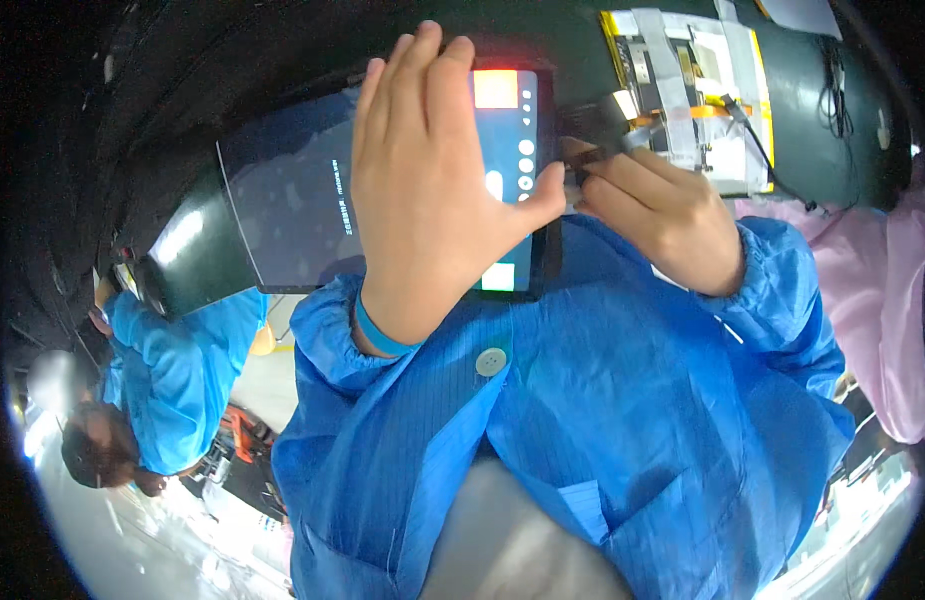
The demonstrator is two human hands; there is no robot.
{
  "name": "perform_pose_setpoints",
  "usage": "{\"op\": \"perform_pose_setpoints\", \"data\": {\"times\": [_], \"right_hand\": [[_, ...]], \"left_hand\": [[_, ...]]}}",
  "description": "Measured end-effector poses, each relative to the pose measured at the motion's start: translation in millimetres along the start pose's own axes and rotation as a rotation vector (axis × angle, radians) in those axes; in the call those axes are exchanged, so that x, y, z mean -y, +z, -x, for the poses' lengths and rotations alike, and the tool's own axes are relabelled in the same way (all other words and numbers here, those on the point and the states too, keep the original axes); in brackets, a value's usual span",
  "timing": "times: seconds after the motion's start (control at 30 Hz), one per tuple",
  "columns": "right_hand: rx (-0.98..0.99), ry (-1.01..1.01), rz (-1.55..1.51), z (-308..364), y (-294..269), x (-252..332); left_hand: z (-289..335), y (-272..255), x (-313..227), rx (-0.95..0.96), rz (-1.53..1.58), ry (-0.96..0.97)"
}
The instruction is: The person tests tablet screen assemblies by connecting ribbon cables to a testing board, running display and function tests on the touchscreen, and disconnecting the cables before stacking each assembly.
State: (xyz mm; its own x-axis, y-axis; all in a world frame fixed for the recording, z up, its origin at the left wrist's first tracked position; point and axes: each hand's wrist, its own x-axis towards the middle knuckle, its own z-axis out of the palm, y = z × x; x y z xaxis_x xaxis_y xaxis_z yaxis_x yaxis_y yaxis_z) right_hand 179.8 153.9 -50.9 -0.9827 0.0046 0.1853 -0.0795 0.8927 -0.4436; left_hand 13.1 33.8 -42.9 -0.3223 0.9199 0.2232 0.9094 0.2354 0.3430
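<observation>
A lit tablet-like screen [292,200] lies in front of me, mostly dark grey, with a blue strip of white icons and bright orange and green patches along its right side. My left hand [422,180], a blue band at its wrist, is spread palm down over the screen. Whether its palm touches the glass I cannot tell. At the screen's right edge my right hand [662,210] pinches a thin dark flex cable [584,157], partly hidden by its fingers. Just beyond sits an opened device with exposed circuitry [717,150], grey tape strips and yellow edges.
The dark green worktop [817,150] holds a black cable [835,95] at the far right. To my left a person in blue workwear [177,370] sits at work. A pink sleeve [872,300] of another person is close on my right.
</observation>
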Motion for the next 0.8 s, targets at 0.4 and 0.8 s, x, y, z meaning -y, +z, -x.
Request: {"op": "perform_pose_setpoints", "data": {"times": [0.4, 0.8], "right_hand": [[-0.065, -0.008, 0.035, -0.6, 2.1, -0.9], [-0.042, -0.009, 0.015, 3.0, 4.0, -2.6]], "left_hand": [[0.6, 1.2, 1.6, -0.045, -0.02, 0.05], [3.2, -0.8, 0.7, -0.021, -0.03, 0.07]]}}
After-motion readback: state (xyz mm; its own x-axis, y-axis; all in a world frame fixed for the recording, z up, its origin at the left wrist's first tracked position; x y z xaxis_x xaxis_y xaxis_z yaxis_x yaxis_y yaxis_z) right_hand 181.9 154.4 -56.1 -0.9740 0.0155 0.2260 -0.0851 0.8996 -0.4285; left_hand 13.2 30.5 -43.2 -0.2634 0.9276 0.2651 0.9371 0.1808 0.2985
